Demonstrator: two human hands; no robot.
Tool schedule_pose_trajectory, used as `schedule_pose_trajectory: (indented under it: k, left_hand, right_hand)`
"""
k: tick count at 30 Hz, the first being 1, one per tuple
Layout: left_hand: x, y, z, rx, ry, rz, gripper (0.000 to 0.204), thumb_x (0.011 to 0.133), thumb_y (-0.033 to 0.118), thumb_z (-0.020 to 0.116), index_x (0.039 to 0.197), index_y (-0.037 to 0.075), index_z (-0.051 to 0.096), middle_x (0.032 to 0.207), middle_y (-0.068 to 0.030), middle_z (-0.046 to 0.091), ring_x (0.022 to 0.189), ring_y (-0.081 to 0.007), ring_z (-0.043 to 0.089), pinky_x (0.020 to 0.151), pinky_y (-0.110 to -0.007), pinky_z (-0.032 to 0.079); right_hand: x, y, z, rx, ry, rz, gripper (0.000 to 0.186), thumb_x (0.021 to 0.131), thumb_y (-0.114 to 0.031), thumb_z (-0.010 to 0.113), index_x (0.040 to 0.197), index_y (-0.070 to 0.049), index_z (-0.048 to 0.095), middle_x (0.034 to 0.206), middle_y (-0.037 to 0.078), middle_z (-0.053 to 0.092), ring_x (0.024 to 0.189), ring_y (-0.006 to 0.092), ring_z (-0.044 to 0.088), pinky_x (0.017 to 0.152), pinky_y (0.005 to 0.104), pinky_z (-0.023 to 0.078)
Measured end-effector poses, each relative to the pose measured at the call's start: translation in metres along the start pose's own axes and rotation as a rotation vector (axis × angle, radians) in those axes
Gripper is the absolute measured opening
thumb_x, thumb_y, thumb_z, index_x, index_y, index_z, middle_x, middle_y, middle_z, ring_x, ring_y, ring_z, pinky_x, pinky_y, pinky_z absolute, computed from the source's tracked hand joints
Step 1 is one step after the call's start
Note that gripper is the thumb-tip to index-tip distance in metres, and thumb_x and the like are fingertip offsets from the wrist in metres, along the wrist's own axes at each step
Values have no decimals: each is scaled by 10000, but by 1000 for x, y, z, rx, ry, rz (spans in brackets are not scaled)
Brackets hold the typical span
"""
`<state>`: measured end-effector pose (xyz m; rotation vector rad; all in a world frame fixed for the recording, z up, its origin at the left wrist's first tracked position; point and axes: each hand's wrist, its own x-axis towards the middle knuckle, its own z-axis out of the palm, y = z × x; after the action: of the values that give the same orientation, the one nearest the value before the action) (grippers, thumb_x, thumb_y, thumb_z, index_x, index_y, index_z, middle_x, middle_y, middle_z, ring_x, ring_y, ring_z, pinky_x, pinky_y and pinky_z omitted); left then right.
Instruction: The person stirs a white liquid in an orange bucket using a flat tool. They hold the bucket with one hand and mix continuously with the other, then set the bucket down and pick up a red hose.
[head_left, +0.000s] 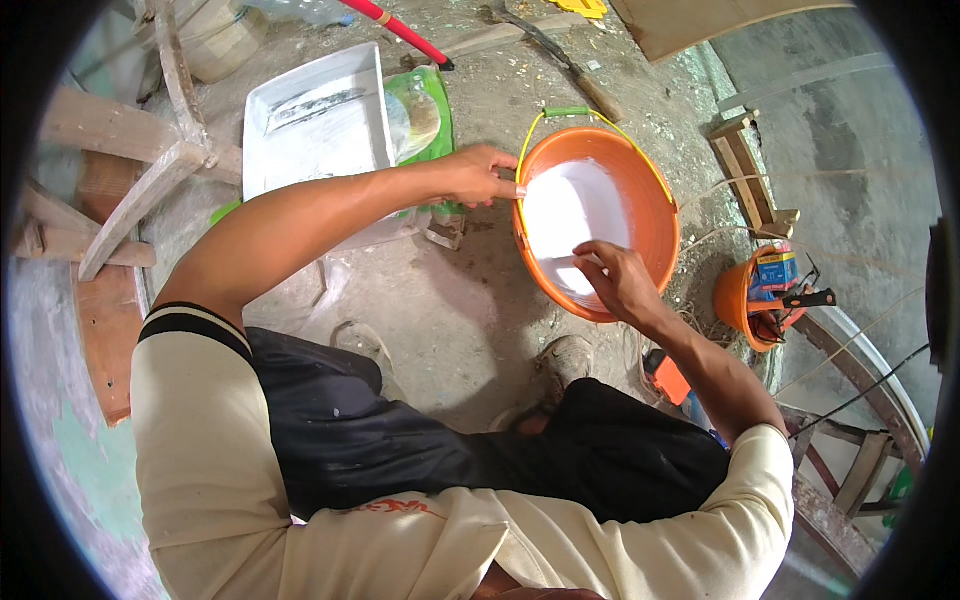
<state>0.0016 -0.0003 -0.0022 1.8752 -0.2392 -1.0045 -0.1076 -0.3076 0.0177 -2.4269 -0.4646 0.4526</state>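
Both hands are on the orange bucket (655,225) at one o'clock: your left hand (478,175) pinches its rim at nine o'clock, your right hand (615,280), fingers curled, dips inside over white paint (570,210), while the tray (315,120) at eleven o'clock holds little paint.

A rough concrete floor (440,320), grey and flecked with pale splatter and grit, is seen across the middle of the frame. At the upper left, worn wooden furniture legs (175,90) are set on it, with a brown wooden plank (105,330) laid at the left edge beside a patch of greenish paint. A flat board (700,20) is placed at the top right. A wooden step frame (745,165) is seen along a smoother grey slab (840,130) at the upper right. Rusty metal bars (850,470) and thin cables are found at the lower right. The scene is lit by soft, even daylight.
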Motion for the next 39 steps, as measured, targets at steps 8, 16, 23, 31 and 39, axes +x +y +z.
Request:
schedule_pose_trajectory:
  k: [8,16,23,31,39]
  left_hand:
    - [2,-2,0,-22,5,6,591,986,438,775,1503,187,638,882,36,521,813,-111,630,695,-283,543]
    - [3,-4,1,12,12,10,585,986,456,770,1498,204,643,879,32,526,815,-113,632,705,-291,548]
    - [2,0,-1,10,2,5,585,991,443,765,1501,185,638,895,28,531,837,-115,641,717,-296,560]
    - [1,-1,0,8,2,0,575,996,430,761,1501,184,635,876,29,526,827,-114,636,712,-288,550]
    - [3,-2,-1,7,0,-3,567,990,439,767,1484,186,648,871,36,516,827,-113,640,704,-278,545]
  right_hand:
    - [66,53,-28,-154,216,-201,206,977,-81,720,1176,-28,732,1110,199,770,980,401,755,847,446,602]
    - [-11,20,-12,-172,-1,-111,174,989,-123,715,1122,-12,731,1089,209,759,964,416,745,837,482,604]
    - [48,18,-10,102,62,-82,218,1039,-145,701,1242,-67,725,1084,115,798,935,233,775,771,396,591]
    - [23,50,-48,-328,43,-172,204,1004,-86,657,1180,-14,729,1191,190,749,1049,409,731,912,486,595]
    - [16,5,-11,117,-62,69,215,1023,-164,710,1194,-33,719,1045,166,788,931,287,768,801,412,583]
